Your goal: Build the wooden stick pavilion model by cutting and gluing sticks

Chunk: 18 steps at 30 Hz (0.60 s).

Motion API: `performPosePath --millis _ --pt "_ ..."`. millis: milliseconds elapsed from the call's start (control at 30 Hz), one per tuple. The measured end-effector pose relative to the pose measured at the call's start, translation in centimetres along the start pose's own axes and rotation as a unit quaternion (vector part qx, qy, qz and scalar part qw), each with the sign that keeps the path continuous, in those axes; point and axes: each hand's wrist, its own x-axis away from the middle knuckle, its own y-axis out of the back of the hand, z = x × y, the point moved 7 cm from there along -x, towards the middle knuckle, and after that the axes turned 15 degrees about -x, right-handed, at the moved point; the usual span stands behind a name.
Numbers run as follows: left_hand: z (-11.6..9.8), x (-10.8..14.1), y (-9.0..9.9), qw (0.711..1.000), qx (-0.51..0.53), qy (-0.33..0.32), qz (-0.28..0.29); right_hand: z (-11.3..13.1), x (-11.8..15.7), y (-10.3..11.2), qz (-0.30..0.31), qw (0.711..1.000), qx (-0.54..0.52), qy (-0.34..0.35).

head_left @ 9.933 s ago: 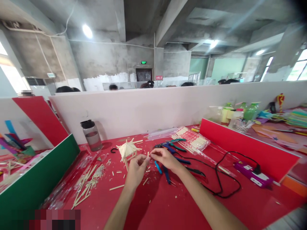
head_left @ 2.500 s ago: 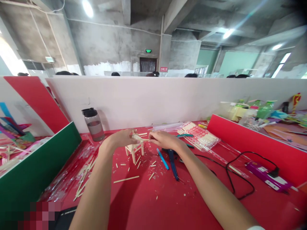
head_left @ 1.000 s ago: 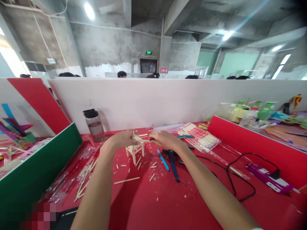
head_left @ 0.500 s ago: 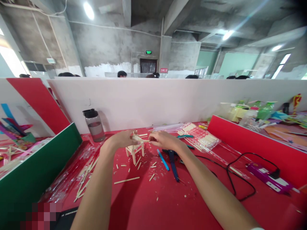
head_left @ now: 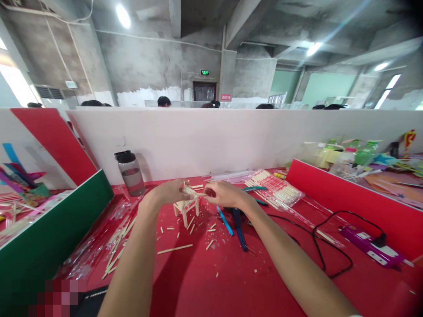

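Observation:
A small chair-like model made of wooden sticks (head_left: 186, 206) stands on the red tabletop, its legs showing below my hands. My left hand (head_left: 170, 192) is closed on the model's upper part from the left. Between the thumb and fingers of my right hand (head_left: 220, 193) is a thin wooden stick (head_left: 200, 194), its left end at the model's top; whether it touches is hard to see. Around the model's feet lie short cut stick pieces (head_left: 209, 245) and a longer stick (head_left: 175, 249). A blue pen-like stick (head_left: 225, 221) and dark blue-handled pliers (head_left: 239, 229) lie below my right hand.
A water bottle (head_left: 130, 173) stands at the back left. Bundled sticks (head_left: 276, 188) lie back right, near a purple power strip (head_left: 372, 245) with a black cable. Green (head_left: 59, 220) and red (head_left: 353, 207) dividers flank the desk; a white partition (head_left: 198, 141) closes the back.
Both hands stay almost where they were, holding the model and the stick. My right hand has shifted very slightly to the left.

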Motion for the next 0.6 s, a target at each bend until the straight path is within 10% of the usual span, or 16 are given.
performPosePath --millis 600 --pt "0.11 0.32 0.32 1.0 0.001 0.0 -0.013 0.91 -0.11 0.25 -0.037 0.995 0.089 0.003"
